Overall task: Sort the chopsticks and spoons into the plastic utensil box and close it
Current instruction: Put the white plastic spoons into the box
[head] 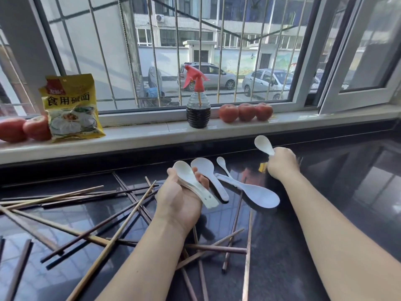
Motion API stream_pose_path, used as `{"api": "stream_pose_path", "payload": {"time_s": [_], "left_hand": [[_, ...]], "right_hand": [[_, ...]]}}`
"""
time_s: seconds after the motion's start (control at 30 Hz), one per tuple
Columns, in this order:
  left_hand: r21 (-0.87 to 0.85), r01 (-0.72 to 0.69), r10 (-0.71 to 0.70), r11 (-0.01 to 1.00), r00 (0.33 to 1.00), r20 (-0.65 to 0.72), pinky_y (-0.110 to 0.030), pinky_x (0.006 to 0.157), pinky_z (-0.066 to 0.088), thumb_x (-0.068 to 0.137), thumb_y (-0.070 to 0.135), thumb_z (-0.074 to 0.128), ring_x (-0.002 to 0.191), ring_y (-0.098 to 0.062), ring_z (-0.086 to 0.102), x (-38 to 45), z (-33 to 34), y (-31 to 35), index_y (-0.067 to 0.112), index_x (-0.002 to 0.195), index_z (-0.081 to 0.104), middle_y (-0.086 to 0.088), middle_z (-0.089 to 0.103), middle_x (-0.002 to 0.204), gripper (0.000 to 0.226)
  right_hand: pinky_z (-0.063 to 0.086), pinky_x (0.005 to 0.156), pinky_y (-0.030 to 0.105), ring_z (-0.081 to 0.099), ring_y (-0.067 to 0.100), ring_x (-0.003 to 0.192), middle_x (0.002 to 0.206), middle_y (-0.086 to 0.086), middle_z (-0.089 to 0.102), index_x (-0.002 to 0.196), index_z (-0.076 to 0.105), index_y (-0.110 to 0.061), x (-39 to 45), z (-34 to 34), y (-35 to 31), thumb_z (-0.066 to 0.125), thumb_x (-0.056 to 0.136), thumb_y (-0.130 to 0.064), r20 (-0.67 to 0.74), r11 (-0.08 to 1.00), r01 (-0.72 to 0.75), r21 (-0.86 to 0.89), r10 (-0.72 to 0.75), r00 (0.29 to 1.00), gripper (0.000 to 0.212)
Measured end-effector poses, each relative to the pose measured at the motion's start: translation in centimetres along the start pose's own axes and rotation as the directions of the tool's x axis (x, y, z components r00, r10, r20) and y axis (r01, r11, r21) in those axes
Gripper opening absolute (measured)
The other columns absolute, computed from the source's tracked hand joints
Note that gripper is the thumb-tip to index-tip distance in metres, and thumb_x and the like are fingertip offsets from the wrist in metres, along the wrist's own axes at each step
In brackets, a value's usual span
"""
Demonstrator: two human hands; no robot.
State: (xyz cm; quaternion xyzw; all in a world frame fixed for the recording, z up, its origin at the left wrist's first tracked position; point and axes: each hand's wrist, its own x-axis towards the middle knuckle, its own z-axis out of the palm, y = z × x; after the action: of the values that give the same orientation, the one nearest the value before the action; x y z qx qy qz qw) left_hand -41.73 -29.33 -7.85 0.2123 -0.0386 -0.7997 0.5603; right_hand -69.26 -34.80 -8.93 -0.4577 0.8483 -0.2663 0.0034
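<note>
My left hand [182,198] is palm-up and grips a stack of white spoons [195,185], bowls pointing away from me. My right hand [282,162], farther right and raised above the counter, grips one white spoon [263,144] by its handle, bowl up. Loose on the dark counter between the hands lie a white rice paddle [258,195], another white spoon [208,172] and a small white spoon [222,162]. Several wooden chopsticks [91,213] lie scattered and crossed over the counter's left and middle. No plastic utensil box is in view.
The glossy black counter [347,203] runs under a white windowsill [152,130]. On the sill stand a yellow food packet [71,107], a spray bottle with a red nozzle [198,105], and tomatoes at left [23,129] and right [246,111]. Behind it is a barred window.
</note>
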Motion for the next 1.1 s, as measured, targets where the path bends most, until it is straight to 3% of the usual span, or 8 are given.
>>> {"api": "stream_pose_path", "payload": {"time_s": [0.23, 0.37, 0.5, 0.7, 0.87, 0.97, 1.03, 1.1], "left_hand": [[-0.008, -0.179, 0.176, 0.984, 0.975, -0.134, -0.031, 0.066, 0.057, 0.108, 0.042, 0.043, 0.087, -0.022, 0.067, 1.5, -0.3, 1.1, 0.002, 0.13, 0.052, -0.013, 0.059, 0.116, 0.047], [-0.053, -0.241, 0.23, 0.969, 0.96, -0.159, -0.038, 0.084, 0.056, 0.107, 0.039, 0.043, 0.097, -0.024, 0.067, 2.1, -0.6, 1.9, 0.004, 0.12, 0.057, -0.012, 0.064, 0.114, 0.04], [-0.078, -0.23, 0.21, 0.97, 0.957, -0.201, -0.039, 0.084, 0.058, 0.103, 0.04, 0.052, 0.094, -0.026, 0.073, 2.6, -1.1, 2.6, 0.008, 0.119, 0.064, -0.009, 0.075, 0.106, 0.038], [-0.106, -0.153, 0.134, 0.983, 0.977, -0.164, -0.033, 0.059, 0.056, 0.104, 0.045, 0.047, 0.085, -0.025, 0.07, 2.0, -0.7, 2.4, 0.011, 0.108, 0.063, -0.008, 0.072, 0.086, 0.038], [0.016, -0.113, 0.114, 0.993, 0.98, -0.161, -0.044, 0.088, 0.054, 0.104, 0.058, 0.039, 0.105, -0.026, 0.068, 1.1, -0.6, 2.3, 0.003, 0.128, 0.057, -0.01, 0.067, 0.123, 0.062], [-0.016, -0.178, 0.173, 0.984, 0.971, -0.167, -0.046, 0.091, 0.054, 0.107, 0.047, 0.041, 0.104, -0.027, 0.066, 1.1, 0.0, 2.5, 0.003, 0.128, 0.054, -0.013, 0.065, 0.12, 0.051], [-0.041, -0.195, 0.186, 0.98, 0.969, -0.164, -0.04, 0.067, 0.054, 0.108, 0.044, 0.04, 0.083, -0.023, 0.064, 0.9, 0.5, 2.5, 0.001, 0.116, 0.055, -0.012, 0.061, 0.103, 0.045], [-0.046, -0.182, 0.173, 0.982, 0.973, -0.152, -0.029, 0.054, 0.05, 0.108, 0.044, 0.041, 0.068, -0.017, 0.057, 0.6, 0.7, 2.5, 0.002, 0.112, 0.054, -0.008, 0.056, 0.095, 0.043]], "right_hand": [[0.031, 0.053, 0.033, 0.043, 0.023, 0.061, 0.063, 0.002, 0.046, 0.059, 0.038, -0.015, -6.8, -4.6, -12.0, 0.046, 0.098, -0.019, 0.223, 0.859, 0.413, 0.303, -0.485, 0.846, 0.04], [0.041, 0.069, 0.039, 0.053, 0.032, 0.084, 0.092, 0.004, 0.062, 0.079, 0.049, -0.018, -11.9, -1.6, -15.2, 0.042, 0.098, -0.024, 0.279, 0.7, 0.708, 0.098, -0.702, 0.655, 0.021], [0.04, 0.065, 0.037, 0.054, 0.029, 0.078, 0.08, -0.003, 0.048, 0.1, 0.052, -0.015, -13.7, 1.2, -15.0, 0.049, 0.096, -0.011, 0.182, 0.56, 0.828, 0.035, -0.818, 0.546, 0.007], [0.026, 0.054, 0.034, 0.056, 0.03, 0.074, 0.089, 0.002, 0.057, 0.101, 0.051, -0.018, -14.9, 1.0, -15.1, 0.046, 0.094, -0.009, 0.17, 0.436, 0.894, -0.099, -0.878, 0.447, 0.012], [0.046, 0.07, 0.041, 0.057, 0.026, 0.09, 0.087, -0.003, 0.05, 0.093, 0.053, -0.018, -14.7, 0.2, -15.2, 0.04, 0.102, -0.023, 0.382, 0.512, 0.859, -0.009, -0.792, 0.476, 0.016], [0.052, 0.081, 0.041, 0.063, 0.018, 0.088, 0.087, -0.004, 0.068, 0.093, 0.067, -0.023, -13.1, -1.9, -14.9, 0.039, 0.1, -0.047, 0.461, 0.67, 0.675, 0.309, -0.727, 0.509, 0.037], [0.056, 0.079, 0.041, 0.067, 0.016, 0.075, 0.081, 0.002, 0.072, 0.094, 0.072, -0.017, -11.2, -2.5, -13.9, 0.049, 0.098, -0.041, 0.368, 0.74, 0.411, 0.532, -0.64, 0.675, 0.033], [0.056, 0.077, 0.042, 0.067, 0.027, 0.08, 0.085, 0.005, 0.072, 0.089, 0.071, -0.018, -8.4, -1.9, -12.0, 0.053, 0.095, -0.034, 0.224, 0.847, 0.349, 0.401, -0.46, 0.859, 0.024]]}}
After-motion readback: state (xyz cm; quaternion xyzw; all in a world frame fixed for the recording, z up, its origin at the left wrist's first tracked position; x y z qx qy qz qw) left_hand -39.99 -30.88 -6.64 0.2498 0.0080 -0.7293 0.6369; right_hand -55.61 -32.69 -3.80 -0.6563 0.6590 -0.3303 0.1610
